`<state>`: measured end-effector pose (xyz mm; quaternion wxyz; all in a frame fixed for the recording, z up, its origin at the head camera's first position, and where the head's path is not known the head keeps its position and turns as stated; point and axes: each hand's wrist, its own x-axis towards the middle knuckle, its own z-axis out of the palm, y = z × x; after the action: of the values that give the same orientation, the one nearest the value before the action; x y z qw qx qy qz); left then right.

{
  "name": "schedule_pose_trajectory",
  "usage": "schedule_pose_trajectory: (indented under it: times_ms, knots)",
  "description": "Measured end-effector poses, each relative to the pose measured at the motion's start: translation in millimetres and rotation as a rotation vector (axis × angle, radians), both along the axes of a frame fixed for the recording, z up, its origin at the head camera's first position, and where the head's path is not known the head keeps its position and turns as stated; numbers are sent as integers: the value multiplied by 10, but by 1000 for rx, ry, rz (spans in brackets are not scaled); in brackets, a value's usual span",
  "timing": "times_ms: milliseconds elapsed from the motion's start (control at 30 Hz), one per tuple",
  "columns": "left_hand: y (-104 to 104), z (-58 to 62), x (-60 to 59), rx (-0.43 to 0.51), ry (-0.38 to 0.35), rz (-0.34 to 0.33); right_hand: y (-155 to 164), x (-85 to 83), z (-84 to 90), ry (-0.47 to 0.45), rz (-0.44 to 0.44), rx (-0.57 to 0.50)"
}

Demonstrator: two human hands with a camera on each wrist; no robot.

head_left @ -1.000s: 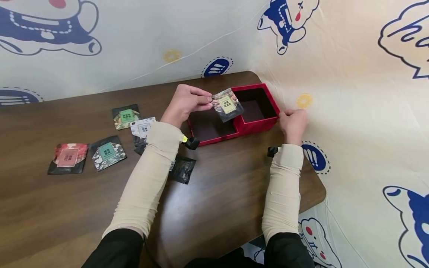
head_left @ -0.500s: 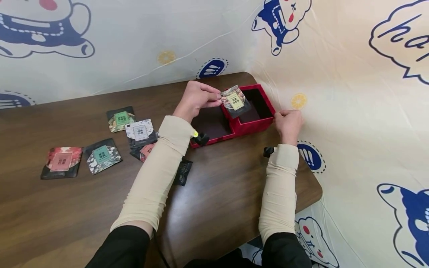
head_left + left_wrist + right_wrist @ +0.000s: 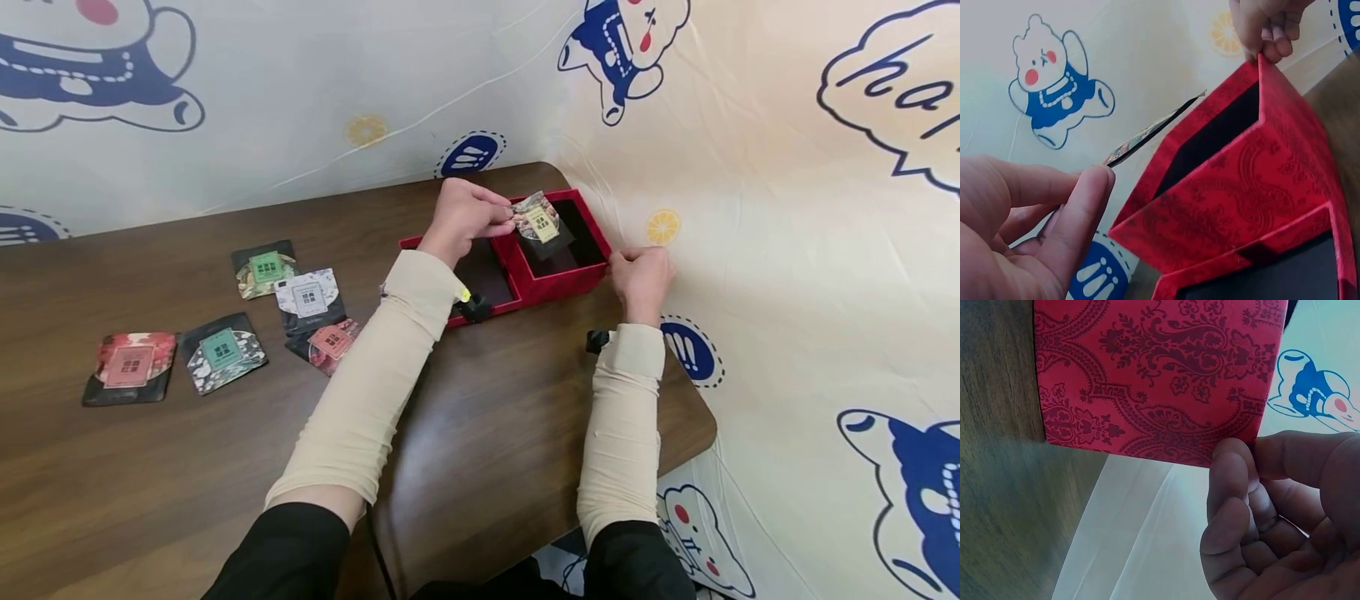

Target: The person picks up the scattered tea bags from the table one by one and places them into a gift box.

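Note:
My left hand [image 3: 468, 218] pinches a small flat packet [image 3: 543, 225] by its edge, between thumb and fingers. The packet has a yellow label over a printed picture and a dark lower part. It overlaps the deeper right compartment of a red patterned box [image 3: 562, 287] in the head view; the left wrist view shows it edge-on, above the box's rim. With thumb and curled fingers, my right hand [image 3: 1272, 519] grips the box's near right corner. The box's lower left compartment [image 3: 487, 271] has a dark floor, partly behind my left wrist.
Several packets lie on the wooden table [image 3: 510, 417] to the left: a green-labelled one [image 3: 264, 268], a white one [image 3: 309, 300], a teal-labelled one [image 3: 222, 353] and a red one [image 3: 131, 369]. Another red packet [image 3: 330, 343] is partly behind my left forearm. Printed sheeting borders the table.
My left hand has carried the packet rightward, from the box's divider to over the right compartment. My right hand keeps its grip on the corner. The head view has shifted slightly.

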<state>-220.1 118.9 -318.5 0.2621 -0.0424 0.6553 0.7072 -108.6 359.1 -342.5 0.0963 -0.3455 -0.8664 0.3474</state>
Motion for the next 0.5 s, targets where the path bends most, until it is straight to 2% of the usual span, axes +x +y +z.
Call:
schedule_pose_trajectory:
  times_ms: [167,367,500]
  knots:
    - [146,11,-9,-40,37,-6,4,3,7,1,-7,-5]
    - [321,7,-2,-221,151,-31,-8,3,8,-11,-9,-49]
    - [408,-17,-6,-343,237,-48,-3,2,-4,-1,1,-32]
